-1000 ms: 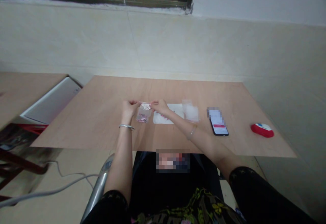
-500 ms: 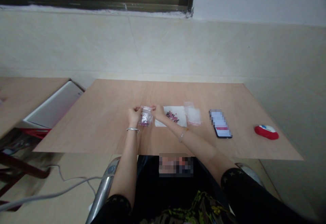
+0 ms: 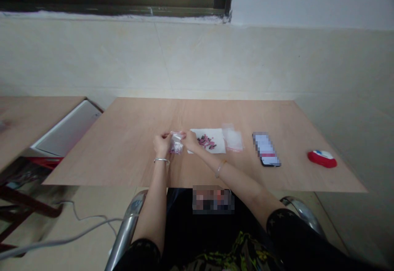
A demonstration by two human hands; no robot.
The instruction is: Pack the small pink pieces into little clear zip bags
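Between my two hands is a small clear zip bag (image 3: pixel 176 144) with a pinkish top edge and some purple-pink bits at its bottom. My left hand (image 3: pixel 161 143) pinches its upper left corner. At the upper right corner, the fingers of my right hand (image 3: pixel 189 140) are closed on the same bag. Just right of that hand lies a white sheet of paper (image 3: pixel 219 145), partly covered by my hand and forearm. A loose heap of small pink and dark pieces (image 3: pixel 207 141) rests on the sheet; their exact kind is too small to tell.
Several flat clear zip bags (image 3: pixel 234 140) lie against the paper's right edge. Farther right are a phone (image 3: pixel 266 150) with a lit screen and a red and white object (image 3: pixel 321 159). The wooden table (image 3: pixel 129 139) reaches back to the tiled wall. Metal chair arms flank me.
Both hands have shifted slightly down, and my right hand a little to the left, still at the bag's top. The bag's top looks more bunched between the fingers.
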